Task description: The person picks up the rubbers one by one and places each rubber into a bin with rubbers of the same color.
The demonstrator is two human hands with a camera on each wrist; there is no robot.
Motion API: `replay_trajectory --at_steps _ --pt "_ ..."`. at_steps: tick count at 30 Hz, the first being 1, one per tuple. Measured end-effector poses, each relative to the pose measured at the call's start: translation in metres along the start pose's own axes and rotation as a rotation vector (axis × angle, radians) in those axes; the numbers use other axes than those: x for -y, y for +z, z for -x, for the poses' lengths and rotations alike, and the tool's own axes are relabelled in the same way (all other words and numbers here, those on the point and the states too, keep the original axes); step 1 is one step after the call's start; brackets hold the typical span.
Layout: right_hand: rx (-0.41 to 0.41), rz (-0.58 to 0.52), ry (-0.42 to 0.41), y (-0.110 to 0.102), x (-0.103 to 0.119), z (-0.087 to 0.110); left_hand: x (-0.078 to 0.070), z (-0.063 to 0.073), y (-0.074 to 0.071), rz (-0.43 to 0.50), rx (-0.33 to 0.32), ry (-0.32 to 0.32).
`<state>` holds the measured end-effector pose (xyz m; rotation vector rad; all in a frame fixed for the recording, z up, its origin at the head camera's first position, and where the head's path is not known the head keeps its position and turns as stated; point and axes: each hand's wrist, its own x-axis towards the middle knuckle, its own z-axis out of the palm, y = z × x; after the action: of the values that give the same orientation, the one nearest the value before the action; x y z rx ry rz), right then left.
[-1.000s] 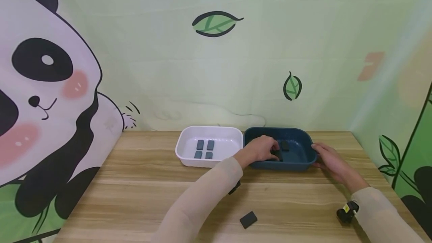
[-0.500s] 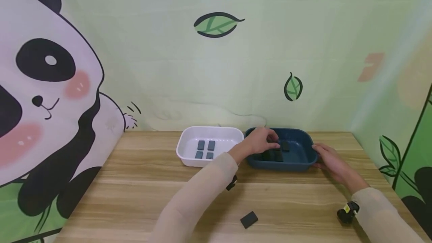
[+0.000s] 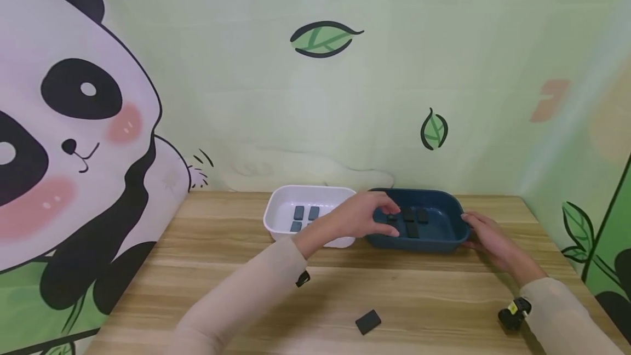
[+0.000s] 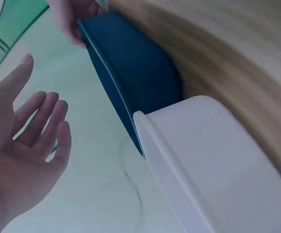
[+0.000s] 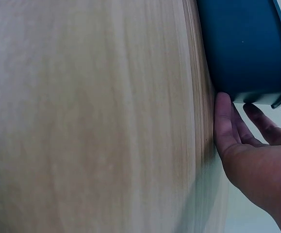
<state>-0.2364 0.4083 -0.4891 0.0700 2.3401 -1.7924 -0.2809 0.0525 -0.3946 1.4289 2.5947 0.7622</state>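
My left hand [image 3: 367,215] hovers over the left end of the dark blue tub [image 3: 414,244], thumb and fingers spread apart with nothing between them. In the left wrist view its palm and loosely bent fingers show bare. Inside the tub lie several small dark rectangular blocks [image 3: 412,230], partly hidden by that hand. My right hand [image 3: 493,240] holds the tub's right end, thumb at the rim and fingers against the outer wall [image 5: 244,51]. Left of it stands a white tub [image 3: 276,234] containing several similar grey-blue blocks [image 3: 298,212]; the left forearm covers part of it.
A single dark block [image 3: 368,322] lies on the wooden table [image 3: 443,289] towards the front. Both tubs stand side by side near the table's back edge, before a printed panda backdrop [image 3: 236,97]. A small black device [image 3: 512,314] sits at the right wrist.
My left hand has lifted from among the blocks in the blue tub and drawn back left, its fingers spreading. The right hand keeps its place on the tub's end.
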Motion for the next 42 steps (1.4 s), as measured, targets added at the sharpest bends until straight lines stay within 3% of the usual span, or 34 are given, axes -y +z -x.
replay_trajectory --at_steps 3,8,18,25,32,42 --pt "-0.002 -0.001 0.009 -0.001 -0.001 0.001 -0.005 0.023 0.0 -0.009 0.028 -0.001" --pt "-0.009 -0.01 0.0 -0.002 0.0 0.002 -0.009 0.051 0.008 -0.01 0.098 0.055" --pt "-0.018 -0.006 0.0 0.0 -0.001 0.004 -0.013 0.088 0.043 -0.03 0.336 0.123" --pt "-0.019 -0.006 0.006 0.002 -0.001 0.004 -0.016 0.101 0.062 -0.083 0.456 0.219" --pt "-0.026 -0.007 0.007 0.002 0.0 0.003 -0.013 0.105 0.072 -0.108 0.452 0.255" --pt "-0.019 0.007 0.006 0.003 0.001 0.002 -0.01 0.108 0.069 -0.069 0.469 0.254"
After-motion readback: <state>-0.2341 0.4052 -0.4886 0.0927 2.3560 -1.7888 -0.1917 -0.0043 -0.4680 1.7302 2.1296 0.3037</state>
